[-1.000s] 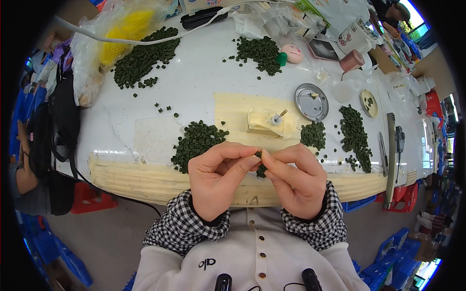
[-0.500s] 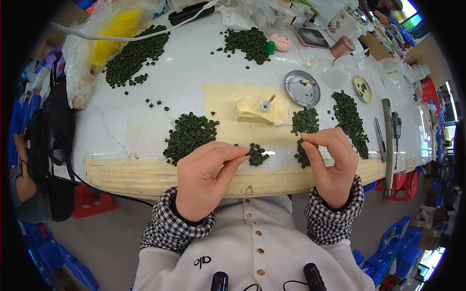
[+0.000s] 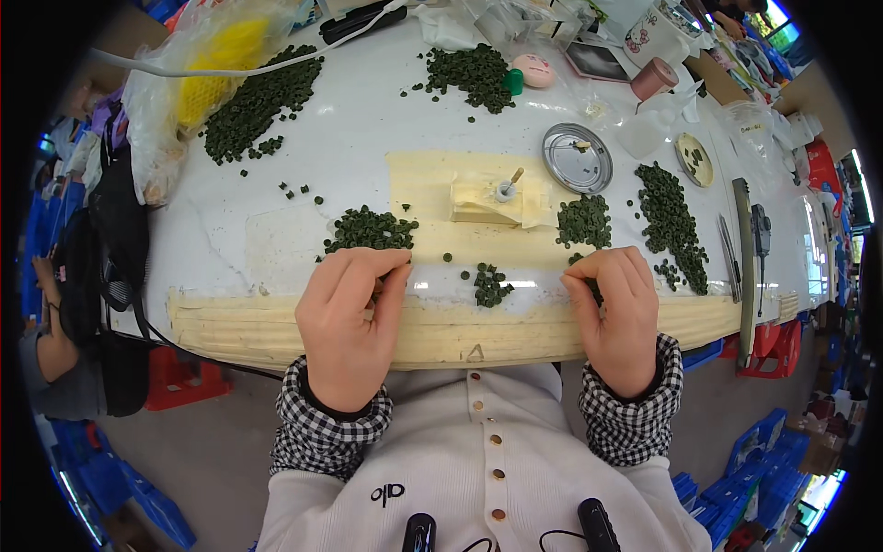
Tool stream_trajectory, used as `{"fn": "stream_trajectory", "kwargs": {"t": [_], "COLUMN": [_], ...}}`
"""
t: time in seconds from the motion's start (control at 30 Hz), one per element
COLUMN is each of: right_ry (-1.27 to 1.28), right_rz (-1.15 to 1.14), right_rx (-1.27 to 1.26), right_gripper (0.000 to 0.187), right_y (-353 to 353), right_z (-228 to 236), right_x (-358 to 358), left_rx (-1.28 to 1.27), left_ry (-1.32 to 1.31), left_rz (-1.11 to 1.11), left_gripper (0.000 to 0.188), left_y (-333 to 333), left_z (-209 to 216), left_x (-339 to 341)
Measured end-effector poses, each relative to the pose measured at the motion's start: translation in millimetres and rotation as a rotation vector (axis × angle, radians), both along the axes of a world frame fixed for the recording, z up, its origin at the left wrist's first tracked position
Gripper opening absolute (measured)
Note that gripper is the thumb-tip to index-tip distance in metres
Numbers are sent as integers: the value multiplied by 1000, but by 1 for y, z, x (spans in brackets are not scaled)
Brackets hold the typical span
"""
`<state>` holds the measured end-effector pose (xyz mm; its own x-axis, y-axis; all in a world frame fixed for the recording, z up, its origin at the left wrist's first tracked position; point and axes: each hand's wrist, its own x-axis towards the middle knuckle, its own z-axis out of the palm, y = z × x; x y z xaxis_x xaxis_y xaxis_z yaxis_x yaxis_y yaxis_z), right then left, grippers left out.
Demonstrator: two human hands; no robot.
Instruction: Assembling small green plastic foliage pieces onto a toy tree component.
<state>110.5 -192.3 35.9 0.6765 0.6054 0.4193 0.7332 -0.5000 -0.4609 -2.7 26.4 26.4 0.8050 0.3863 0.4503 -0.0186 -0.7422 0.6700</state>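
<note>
"Two hands, nearest first?"

"Yes, past the checked cuffs [image 3: 336,423]. Left hand [image 3: 345,322]: thumb and forefinger almost met, tips at the near right edge of the left heap [image 3: 368,228] of small dark-green pieces. Couldn't tell if one sat between them. Right hand [image 3: 618,317]: similar narrow pinch, fingers curled, over more green pieces it partly hid. Contents unclear there too."

"What changed?"

"A second earlier the fingertips met in the middle over one small piece. Half a second later they had parted. By this frame the left had gone out to its heap, and the right was on its own side, well apart."

"Meaning for the work?"

"My read: handling of that one piece was over and the hands were between pieces."

"Rest of the pieces?"

"Small cluster [image 3: 490,287] on the table between the hands, one loose piece [image 3: 448,258] just left of it. Beyond the right hand, right heap [image 3: 584,221]; farther right, long heap [image 3: 670,225]."

"Behind those?"

"Taped block [image 3: 483,204] with a leaning stick [image 3: 516,176]; round metal dish [image 3: 572,171] to its right. Farthest, far middle heap [image 3: 469,78] near a pink case [image 3: 533,70], and far left heap [image 3: 248,115] beside a clear bag [image 3: 150,124]."
</note>
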Motion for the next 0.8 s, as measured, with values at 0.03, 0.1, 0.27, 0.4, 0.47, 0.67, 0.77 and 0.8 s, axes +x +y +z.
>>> {"fn": "stream_trajectory", "kwargs": {"t": [0.03, 0.1, 0.27, 0.4, 0.47, 0.67, 0.77, 0.8], "right_ry": [33, 74, 74, 97, 85, 83, 137, 131], "right_rz": [-11, -29, 3, 15, 43, 65, 28, 38], "right_rx": [52, 129, 194, 221, 243, 236, 251, 255], "right_gripper": [12, 13, 16, 17, 18, 19, 19, 19], "right_y": [0, 2, 4, 4, 7, 4, 6, 8], "right_z": [-1, -1, -3, -3, -3, -5, -5, -5], "right_x": [-2, -6, -11, -15, -15, -18, -20, -20], "left_rx": [48, 130, 228, 229, 219, 194, 94, 86], "left_ry": [-6, 21, 128, 173, 175, 210, 275, 281], "left_rz": [26, 15, -15, -46, -51, -55, -79, -99], "left_gripper": [12, 12, 15, 16, 17, 16, 17, 17], "left_y": [3, 2, 2, 5, 4, 19, 25, 24], "left_z": [-1, 1, 9, 9, 7, 27, 26, 23], "left_x": [-1, 0, -6, -10, -11, -35, -44, -45]}}
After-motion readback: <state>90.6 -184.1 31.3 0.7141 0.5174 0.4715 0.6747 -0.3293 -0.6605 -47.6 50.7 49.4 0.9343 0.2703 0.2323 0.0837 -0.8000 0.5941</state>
